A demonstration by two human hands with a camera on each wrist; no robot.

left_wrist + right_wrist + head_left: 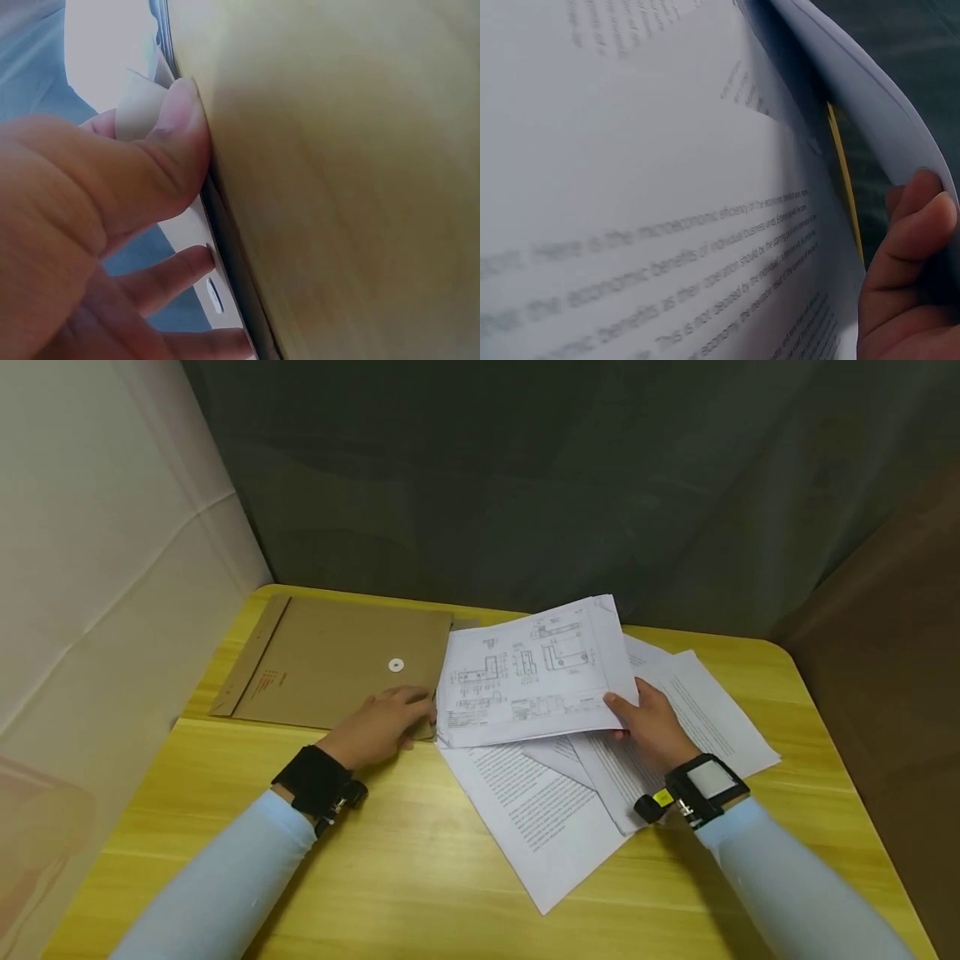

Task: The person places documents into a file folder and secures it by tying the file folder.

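The right hand (651, 718) grasps a small stack of white sheets (536, 675) at its lower right corner, thumb on top and fingers underneath, and holds it tilted just above the table. The right wrist view shows the fingertips (911, 247) curled round the bent edge of that paper. The top sheet carries line drawings of mechanical parts with a title block along its lower edge; the stack is a few sheets thick, and its left edge comes close to the left hand. The left hand (381, 725) rests on the lower right corner of a brown paper envelope (337, 664); the left wrist view shows the thumb (169, 146) pressing on the edge of the card while fingers curl under it, so the hand grips that edge. The envelope lies flat on the left part of the yellow wooden table (420, 860), with a white round string button near its right side, red print near its left fold, and its flap laid open to the left. Whether anything is inside it cannot be told. Beneath and to the right of the held stack, loose pages of printed text (540, 810) lie fanned out over one another on the table. Both forearms wear pale blue sleeves with wrist-mounted devices.
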